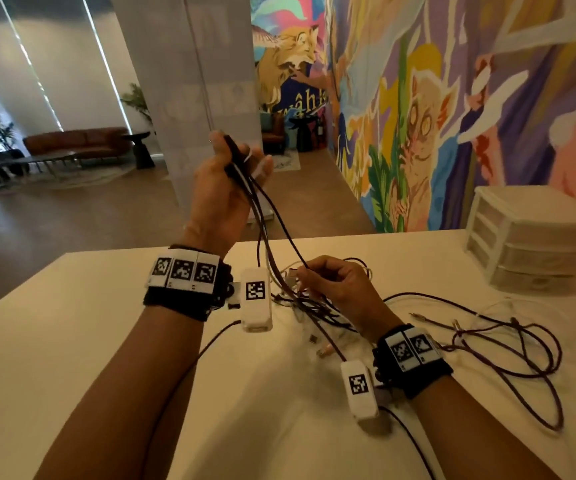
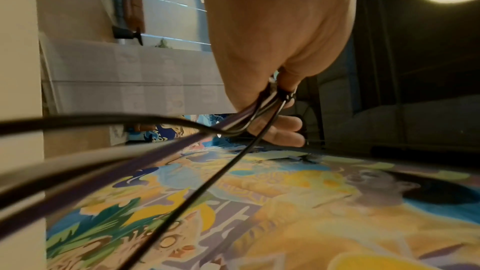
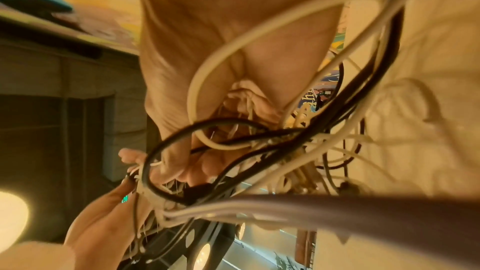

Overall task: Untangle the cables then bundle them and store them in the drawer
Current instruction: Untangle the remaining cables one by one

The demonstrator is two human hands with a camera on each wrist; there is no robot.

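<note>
So the cables (image 1: pixel 317 306) are a real mess, a knot of dark purple-brown and white cords piled at the center of the frame on the white desk (image 1: pixel 72 341), with long dark loops (image 1: pixel 521 358) trailing off to the right side of the picture. A few strands run up out of the pile toward upper center, where the left hand (image 1: pixel 224 188) has them raised above the far edge of the desk, fingers curled round a small bunch of dark and white cords. The left wrist view shows the same thing up close: several cords (image 2: pixel 262 108) squeezed between thumb and fingers, fanning out to the lower left of that frame.

The right hand (image 1: pixel 335 285) sits low, right over the knot, pinching one dark strand between thumb and fingertips. In the right wrist view, white and dark cords (image 3: pixel 259 141) loop all across the palm, too jumbled to tell which goes where.

The drawer unit (image 1: pixel 535 237), a white plastic three-drawer thing, stands at the right edge of the frame on the desk, all drawers closed, well apart from the pile. Behind it there's a colorful mural wall (image 1: pixel 452 98).
</note>
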